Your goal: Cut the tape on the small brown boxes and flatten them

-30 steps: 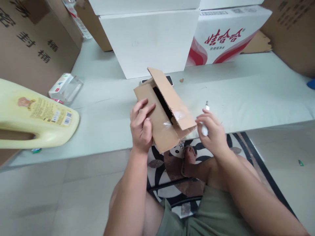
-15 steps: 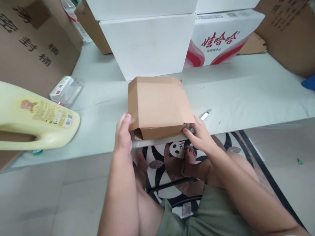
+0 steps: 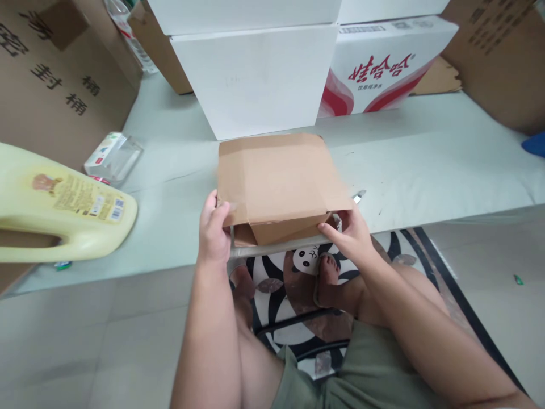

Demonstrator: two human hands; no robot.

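A brown cardboard box (image 3: 285,179) lies at the front edge of the cloth-covered table, its broad top panel facing up and its side flaps spread outward. My left hand (image 3: 215,230) grips the left flap, with the thumb on top and the fingers beneath. At the front right corner, my right hand (image 3: 347,227) holds the box, its thumb against the front panel and the other fingers partly hidden under the right flap. Just beyond that hand, the tip of a utility knife (image 3: 359,196) shows on the table. The inside of the box is hidden.
White cartons (image 3: 255,79) stand behind the box, one with red print (image 3: 383,74). A yellow jug (image 3: 72,204) and a clear plastic container (image 3: 114,156) are at the left, before a large brown carton (image 3: 59,79). A patterned mat (image 3: 293,284) lies below.
The side flaps have swung outward and the top looks wider and flatter. My right hand has shifted slightly right and now covers more of the knife. My left hand's thumb has come over the flap.
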